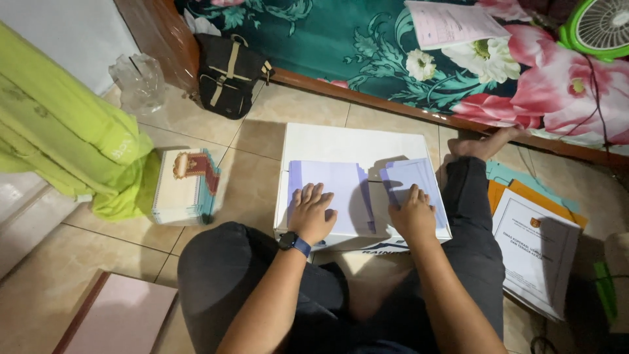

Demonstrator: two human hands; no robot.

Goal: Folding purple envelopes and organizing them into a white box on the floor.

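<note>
Head view: a beige tiled floor runs up to a bed edge at 12 o'clock, covered by a teal bedspread with large pink flowers. A pale printed sheet lies on the bedspread, and a green fan sits at 1 o'clock. A black bag leans by the bed at 11 o'clock, with crumpled clear plastic beside it. A lime-green cloth bag fills 9 o'clock, and just right of it stands a stack of spiral-bound booklets. At 3 o'clock lie orange and teal folders under a white document.

The person sits cross-legged in dark trousers, with 1 bare foot near the bed edge. In the middle a white box rests on the floor against the knees. On it lie 2 pale lilac paper sheets. The left hand, a dark watch on its wrist, lies flat with fingers spread on the larger lilac sheet. The right hand presses flat, fingers close together, on the smaller lilac sheet at its right. The 2 sheets sit side by side, barely apart. Neither hand grips anything.
</note>
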